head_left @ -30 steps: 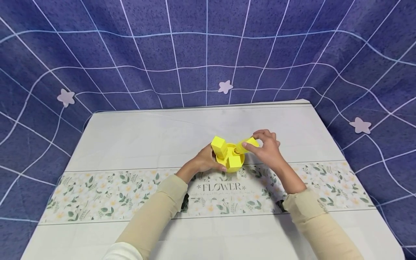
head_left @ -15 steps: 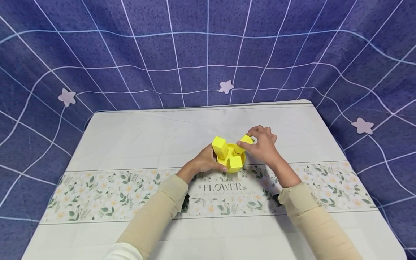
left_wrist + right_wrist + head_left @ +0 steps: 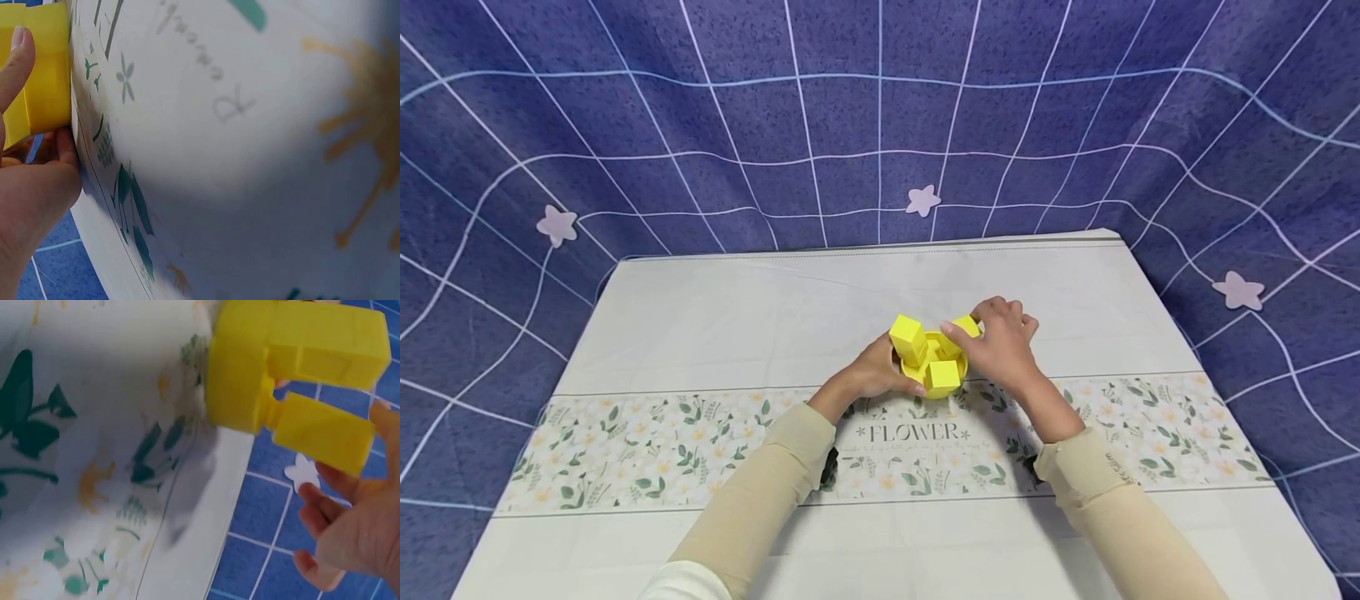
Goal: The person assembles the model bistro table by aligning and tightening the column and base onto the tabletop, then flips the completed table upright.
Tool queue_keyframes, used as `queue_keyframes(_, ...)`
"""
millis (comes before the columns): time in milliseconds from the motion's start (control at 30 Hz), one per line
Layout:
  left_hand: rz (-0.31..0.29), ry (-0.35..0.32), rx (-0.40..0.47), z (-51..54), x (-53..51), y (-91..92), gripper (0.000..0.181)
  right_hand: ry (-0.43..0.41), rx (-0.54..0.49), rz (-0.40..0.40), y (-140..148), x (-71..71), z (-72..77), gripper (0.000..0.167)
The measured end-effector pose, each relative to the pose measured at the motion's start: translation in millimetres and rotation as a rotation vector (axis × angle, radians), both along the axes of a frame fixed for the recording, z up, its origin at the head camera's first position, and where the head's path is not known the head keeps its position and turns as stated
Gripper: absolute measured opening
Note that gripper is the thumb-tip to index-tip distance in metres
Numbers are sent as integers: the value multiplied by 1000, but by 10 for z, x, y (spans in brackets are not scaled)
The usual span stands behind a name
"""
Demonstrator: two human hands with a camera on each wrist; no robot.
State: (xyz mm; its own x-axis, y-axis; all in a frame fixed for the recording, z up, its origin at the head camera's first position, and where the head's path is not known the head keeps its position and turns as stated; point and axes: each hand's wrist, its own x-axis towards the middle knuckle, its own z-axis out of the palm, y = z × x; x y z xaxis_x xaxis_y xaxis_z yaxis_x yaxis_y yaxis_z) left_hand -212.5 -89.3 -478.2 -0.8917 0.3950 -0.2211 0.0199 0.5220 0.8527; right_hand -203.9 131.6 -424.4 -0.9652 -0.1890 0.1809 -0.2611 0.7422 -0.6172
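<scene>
A round yellow base [image 3: 933,346] stands on the table, with three yellow rectangular blocks rising from it. My left hand [image 3: 874,368] grips the base from its left side, thumb at the front and fingers behind. The left block [image 3: 909,340] rises beside that hand, and the front block [image 3: 943,379] stands nearest me. With thumb and fingers, my right hand [image 3: 1002,343] pinches the upper end of the right block [image 3: 967,324]. In the right wrist view this block [image 3: 322,431] tilts slightly away from its neighbour, its narrow foot at the base.
A white tablecloth [image 3: 760,325] with a printed flower band and the word FLOWER covers the table. Behind and at both sides hangs a blue curtain [image 3: 737,125] with a line grid and pale stars.
My right hand has moved left and brought the right block from a strong outward lean to nearly upright on the base. My left hand has kept its grip in place.
</scene>
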Motion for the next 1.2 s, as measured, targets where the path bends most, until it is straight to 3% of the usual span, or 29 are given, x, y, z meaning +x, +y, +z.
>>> queue_keyframes(133, 15, -9, -15, 2, -6, -6, 88, -102, -80, 107, 148, 36, 64, 45)
queue_keyframes(267, 26, -12, -25, 14, -6, -8, 90, -77, -95, 184, 245, 29, 88, 41)
queue_keyframes(433, 17, -16, -9, 11, -2, -5, 89, -29, -112, 157, 184, -19, 40, 29)
queue_keyframes(633, 4, -6, 9, -13, -3, -4, 89, -79, -147, 127, 51, -47, -28, 39)
queue_keyframes(800, 1, -5, 20, -22, -6, -4, 91, -125, -172, 228, 124, -41, -21, 44)
queue_keyframes(967, 3, -5, -1, -22, -15, -16, 90, -110, -163, 340, 191, -86, -22, 48)
queue_keyframes(1200, -9, -7, 11, -21, -18, -12, 89, -60, -178, 269, 71, -121, -64, 30)
